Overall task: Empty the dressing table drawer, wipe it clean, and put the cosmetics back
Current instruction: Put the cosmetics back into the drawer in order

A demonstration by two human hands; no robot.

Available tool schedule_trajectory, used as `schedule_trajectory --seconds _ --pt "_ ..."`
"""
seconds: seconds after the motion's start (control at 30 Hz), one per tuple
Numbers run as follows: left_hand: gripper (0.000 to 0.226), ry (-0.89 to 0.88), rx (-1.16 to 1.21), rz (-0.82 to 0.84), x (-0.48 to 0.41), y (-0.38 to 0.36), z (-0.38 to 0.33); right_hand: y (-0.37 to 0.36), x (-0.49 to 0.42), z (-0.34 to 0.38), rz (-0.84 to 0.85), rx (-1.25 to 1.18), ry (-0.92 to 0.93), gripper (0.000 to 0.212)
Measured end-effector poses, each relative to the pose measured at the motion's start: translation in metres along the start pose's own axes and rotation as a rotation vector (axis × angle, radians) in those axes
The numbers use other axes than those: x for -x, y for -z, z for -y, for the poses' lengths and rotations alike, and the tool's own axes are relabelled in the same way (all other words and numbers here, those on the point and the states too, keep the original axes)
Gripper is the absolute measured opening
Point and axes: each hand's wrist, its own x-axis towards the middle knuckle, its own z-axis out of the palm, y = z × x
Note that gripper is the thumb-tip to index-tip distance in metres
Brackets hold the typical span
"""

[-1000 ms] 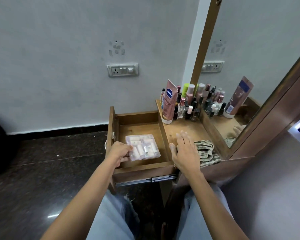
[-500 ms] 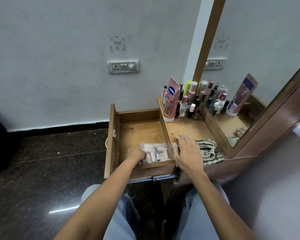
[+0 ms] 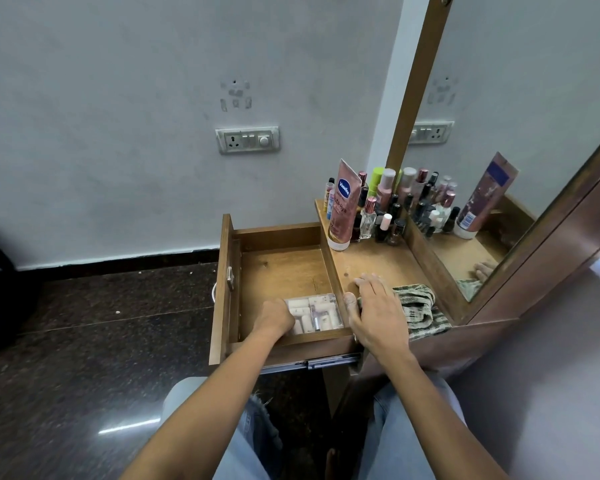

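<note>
The clear box [image 3: 314, 312] of small cosmetics has slid across the floor of the drawer [image 3: 281, 268]. A second ago it lies near the middle, apart from the walls. Now it sits tucked into the corner nearest the person, against the near wall and the wall beside the surface. The left grip [image 3: 274, 318] has gone with it, from the drawer's handle side to further in, and holds the box's left edge with curled fingers. More bare wood shows at the drawer's far end and handle side
</note>
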Motion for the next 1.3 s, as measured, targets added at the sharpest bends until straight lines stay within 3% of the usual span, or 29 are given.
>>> schedule_trajectory --seconds 0.13,0.23,0.3,0.37,0.47,0.53,0.67,0.83,0.93,1.07,1.17,1.3 --pt "0.023 -0.083 -0.088 -0.011 0.005 0.016 0.005 -0.001 -0.002 -0.003 0.036 -0.002 -0.006 0.060" --pt "0.025 -0.187 -0.004 -0.281 0.015 0.037 0.015 0.009 -0.006 0.000 0.016 -0.122 -0.057 0.055" --pt "0.028 -0.277 0.006 -0.536 0.017 0.051 0.027 0.023 -0.015 0.007 -0.095 -0.241 -0.082 0.057" --pt "0.036 -0.313 -0.044 -0.687 0.014 0.061 0.042 0.045 -0.033 0.019 -0.249 -0.336 -0.082 0.052" --pt "0.050 -0.164 -0.093 -0.699 0.010 0.067 0.061 0.078 -0.075 0.037 -0.484 -0.455 -0.058 0.039" --pt "0.055 -0.099 -0.066 -0.647 0.009 0.065 0.071 0.093 -0.105 0.046 -0.553 -0.426 -0.044 0.037" --pt "0.056 -0.050 0.081 -0.515 0.008 0.049 0.082 0.100 -0.146 0.058 -0.428 -0.287 -0.112 0.044" --pt "0.058 0.025 0.184 -0.512 0.006 0.043 0.082 0.088 -0.152 0.063 -0.316 -0.113 -0.183 0.027" --pt "0.056 0.018 0.185 -0.518 0.007 0.043 0.082 0.086 -0.147 0.067 -0.356 -0.074 -0.110 0.024" --pt "0.046 -0.016 0.223 -0.537 0.003 0.041 0.084 0.097 -0.138 0.088 -0.365 -0.175 0.121 0.022" --pt "0.039 -0.042 0.258 -0.559 0.003 0.041 0.086 0.090 -0.130 0.113 -0.153 -0.285 0.247 0.020" --pt "0.043 -0.023 0.278 -0.583 0.007 0.043 0.085 0.031 -0.125 0.128 0.183 -0.327 0.201 0.018"
